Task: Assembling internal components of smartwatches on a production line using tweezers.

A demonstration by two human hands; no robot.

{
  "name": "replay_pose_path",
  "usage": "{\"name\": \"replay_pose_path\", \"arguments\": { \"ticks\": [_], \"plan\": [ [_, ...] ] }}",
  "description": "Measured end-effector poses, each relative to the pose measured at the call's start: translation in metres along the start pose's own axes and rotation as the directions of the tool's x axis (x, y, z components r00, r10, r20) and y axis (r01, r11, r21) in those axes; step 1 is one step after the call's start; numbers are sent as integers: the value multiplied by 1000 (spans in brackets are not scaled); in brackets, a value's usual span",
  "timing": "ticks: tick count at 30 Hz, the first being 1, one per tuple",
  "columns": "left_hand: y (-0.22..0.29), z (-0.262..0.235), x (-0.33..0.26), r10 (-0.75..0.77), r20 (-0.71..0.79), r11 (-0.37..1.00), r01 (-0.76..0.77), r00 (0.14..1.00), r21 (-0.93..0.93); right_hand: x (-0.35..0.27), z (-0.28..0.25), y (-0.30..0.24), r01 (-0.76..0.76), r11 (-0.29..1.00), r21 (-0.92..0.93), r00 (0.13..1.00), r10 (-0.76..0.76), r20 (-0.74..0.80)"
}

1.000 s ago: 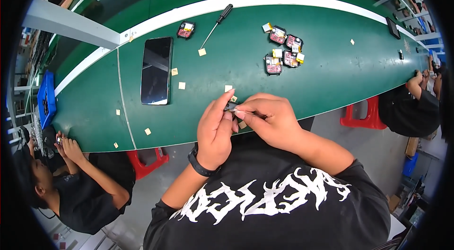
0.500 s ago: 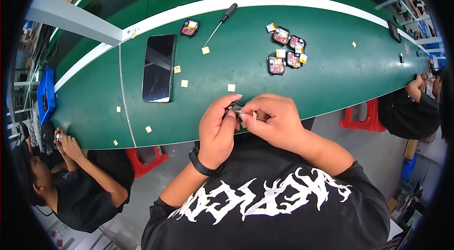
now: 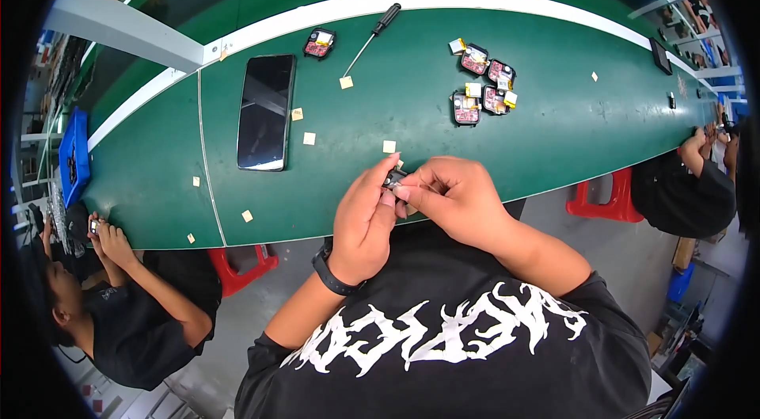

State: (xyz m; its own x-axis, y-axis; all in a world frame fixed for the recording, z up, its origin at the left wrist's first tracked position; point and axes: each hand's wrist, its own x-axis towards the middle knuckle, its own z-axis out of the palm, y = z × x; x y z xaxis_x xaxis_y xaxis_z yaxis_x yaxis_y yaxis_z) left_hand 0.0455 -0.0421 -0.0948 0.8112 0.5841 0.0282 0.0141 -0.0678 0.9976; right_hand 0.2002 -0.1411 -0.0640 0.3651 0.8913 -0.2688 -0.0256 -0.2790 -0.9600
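My left hand [image 3: 362, 221] is closed around a small black device casing [image 3: 393, 178] at the table's near edge. The thumb and fingers of my right hand [image 3: 463, 201] pinch at the same casing from the right, and their tips hide much of it. What is inside it is too small to make out. Just beyond my left fingertips lies a small cream square [image 3: 389, 146] on the green table [image 3: 348, 114].
Several opened black casings [image 3: 475, 60] with red boards lie right of centre; another casing [image 3: 319, 43] is at the back. A screwdriver [image 3: 372, 39] and a dark phone [image 3: 266, 114] lie leftward. Co-workers sit left and right; red stools [image 3: 606, 199] stand below the edge.
My right fingers have shifted and pressed closer onto the casing. A cream square that showed by my right fingers is out of sight there. The casing shows more plainly.
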Motion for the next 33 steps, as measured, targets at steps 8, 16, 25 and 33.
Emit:
{"name": "replay_pose_path", "arguments": {
  "ticks": [8,16,25,33],
  "plan": [
    [1,-8,-5,-28,57,994,33,998,-100,17,-2,14,-108,989,105,993,113,-36],
    [-3,-13,-6,-17,116,990,33,993,-135,21,-4,11,-229,934,274,963,176,204],
    [14,-4,3,-436,-32,782,361,899,-507,7,-47,-7,-226,924,309,967,251,-43],
    [13,-19,-5,-332,-76,916,302,940,-265,19,-67,-9,268,528,-806,841,-536,-72]
  ]
}}
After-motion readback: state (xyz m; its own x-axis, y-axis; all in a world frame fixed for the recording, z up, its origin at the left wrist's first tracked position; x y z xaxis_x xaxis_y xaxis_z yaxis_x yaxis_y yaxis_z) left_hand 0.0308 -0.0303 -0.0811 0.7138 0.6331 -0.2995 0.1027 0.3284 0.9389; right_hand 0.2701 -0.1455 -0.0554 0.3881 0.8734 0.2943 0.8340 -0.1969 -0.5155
